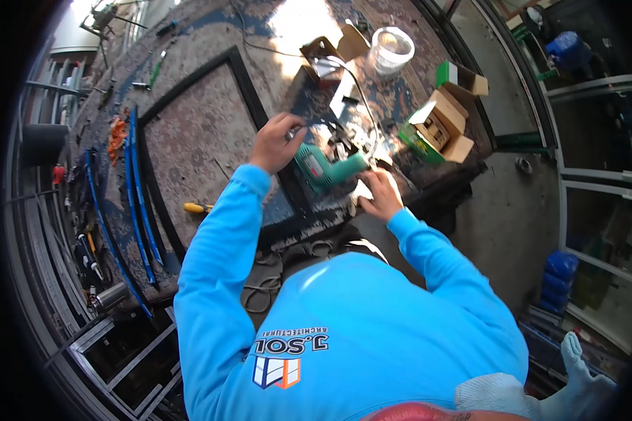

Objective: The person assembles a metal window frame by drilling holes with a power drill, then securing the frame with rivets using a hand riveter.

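Left hand (277, 144) is curling its fingers on the black frame (249, 91), right hand (380, 195) is gripping the green drill (324, 168), which is lying on the counter (203, 133) between both hands.

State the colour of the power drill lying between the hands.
Teal green drill, clearest in the head view.
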Available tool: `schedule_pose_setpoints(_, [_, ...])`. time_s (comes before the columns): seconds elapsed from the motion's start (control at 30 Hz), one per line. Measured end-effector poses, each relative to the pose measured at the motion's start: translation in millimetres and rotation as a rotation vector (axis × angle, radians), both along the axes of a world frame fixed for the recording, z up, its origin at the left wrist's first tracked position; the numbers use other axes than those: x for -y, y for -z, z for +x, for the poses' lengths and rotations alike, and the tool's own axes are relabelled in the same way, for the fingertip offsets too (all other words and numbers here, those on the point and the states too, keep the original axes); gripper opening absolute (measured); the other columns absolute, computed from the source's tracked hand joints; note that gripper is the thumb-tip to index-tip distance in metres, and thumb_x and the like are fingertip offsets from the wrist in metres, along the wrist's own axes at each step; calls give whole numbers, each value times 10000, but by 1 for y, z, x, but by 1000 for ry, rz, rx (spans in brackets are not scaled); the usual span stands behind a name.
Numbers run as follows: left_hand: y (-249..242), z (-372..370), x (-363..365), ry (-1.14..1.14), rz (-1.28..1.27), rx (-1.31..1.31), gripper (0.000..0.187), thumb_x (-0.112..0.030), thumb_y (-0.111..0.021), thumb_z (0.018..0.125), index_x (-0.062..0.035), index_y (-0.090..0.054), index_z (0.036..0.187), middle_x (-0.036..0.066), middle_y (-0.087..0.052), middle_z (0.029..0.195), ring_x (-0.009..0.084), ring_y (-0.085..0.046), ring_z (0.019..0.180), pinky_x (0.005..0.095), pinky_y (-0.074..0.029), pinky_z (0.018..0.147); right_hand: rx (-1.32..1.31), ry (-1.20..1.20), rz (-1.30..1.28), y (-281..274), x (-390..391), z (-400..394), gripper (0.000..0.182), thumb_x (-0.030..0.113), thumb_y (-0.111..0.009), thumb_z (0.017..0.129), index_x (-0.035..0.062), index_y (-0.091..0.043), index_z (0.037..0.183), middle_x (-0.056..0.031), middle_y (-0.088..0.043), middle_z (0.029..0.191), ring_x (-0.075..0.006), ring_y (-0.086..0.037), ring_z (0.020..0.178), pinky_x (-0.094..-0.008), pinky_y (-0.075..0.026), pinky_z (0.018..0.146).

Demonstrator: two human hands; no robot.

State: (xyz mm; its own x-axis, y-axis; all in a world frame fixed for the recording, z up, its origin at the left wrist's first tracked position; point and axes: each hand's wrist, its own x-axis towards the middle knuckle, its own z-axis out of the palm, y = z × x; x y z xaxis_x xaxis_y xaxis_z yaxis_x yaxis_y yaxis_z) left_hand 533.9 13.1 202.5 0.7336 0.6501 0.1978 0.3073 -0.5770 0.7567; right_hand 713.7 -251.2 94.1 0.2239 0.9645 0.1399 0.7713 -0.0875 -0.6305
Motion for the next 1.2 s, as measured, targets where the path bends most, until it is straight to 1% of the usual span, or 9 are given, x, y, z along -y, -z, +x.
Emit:
schedule_pose_setpoints(0.13, [11, 142, -83, -37, 181, 152, 188, -173, -570, 889, -43, -680, 971, 171, -663, 969, 337, -643, 937, 404, -511, 841, -41, 138, 106, 24, 27, -3, 520, 23, -655, 686, 55, -536, 1191, -203, -563, 1136, -408, -528, 1091, -484, -420, 942])
schedule_pose_setpoints(0.3, [48, 224, -142, 8, 332, -1007, 320, -170, -504, 940, -85, -680, 1193, 142, -644, 1255, 304, -625, 1148, 401, -517, 929, 44, 339, 124, 10, 17, -20, 613, -37, -689, 634, 72, -536, 1217, -206, -571, 1141, -400, -569, 1019, -473, -453, 893])
schedule_pose_setpoints(0.4, [48, 237, -134, -71, 260, -1123, 297, -132, -514, 926, -58, -694, 1151, 129, -675, 1202, 287, -652, 1109, 420, -528, 900, 37, 366, 82, 15, 19, -19, 616, 6, -716, 652, 71, -525, 1235, -240, -548, 1228, -418, -554, 1087, -488, -432, 955])
schedule_pose_setpoints(0.43, [114, 252, -168, -80, 204, -1184, 296, -207, -571, 943, -87, -686, 1187, 108, -659, 1243, 297, -634, 1140, 417, -511, 941, 19, 346, 90, 16, 20, -17, 612, 8, -717, 652, 68, -528, 1231, -241, -541, 1241, -421, -549, 1093, -488, -432, 955])
schedule_pose_setpoints(0.5, [79, 245, -151, -86, 149, -1249, 282, -195, -595, 927, -83, -697, 1164, 117, -664, 1230, 296, -636, 1138, 420, -513, 936, -52, 339, 109, 21, 23, -14, 578, 24, -717, 655, 80, -551, 1206, -241, -528, 1271, -421, -543, 1105, -498, -431, 948])
schedule_pose_setpoints(0.63, [83, 229, -142, -367, 24, -928, 294, -167, -617, 866, -29, -705, 1111, 158, -676, 1185, 309, -652, 1099, 411, -514, 910, -8, 341, 39, 26, 23, -17, 530, 54, -725, 651, 106, -584, 1160, -221, -520, 1299, -413, -528, 1131, -508, -418, 957])
schedule_pose_setpoints(0.87, [86, 227, -140, -272, -36, -959, 290, -170, -620, 864, -17, -696, 1098, 194, -658, 1197, 321, -642, 1114, 422, -505, 940, -20, 380, 12, 23, 20, -16, 579, 69, -715, 673, 112, -550, 1227, -206, -497, 1334, -416, -512, 1155, -520, -399, 976])
schedule_pose_setpoints(1.07, [93, 232, -145, -334, 34, -940, 275, -122, -662, 837, -45, -706, 1098, 158, -675, 1177, 318, -647, 1104, 416, -529, 918, -55, 367, -113, 15, 2, 6, 589, 0, -640, 692, 31, -495, 1262, -218, -586, 1082, -397, -524, 1026, -457, -449, 906])
schedule_pose_setpoints(1.2, [93, 232, -143, -304, 44, -936, 269, -123, -664, 834, -48, -710, 1089, 158, -679, 1165, 318, -651, 1095, 416, -532, 909, -26, 238, -232, 31, 0, 30, 388, 102, -674, 715, 60, -543, 1078, -191, -612, 944, -390, -596, 909, -469, -493, 793])
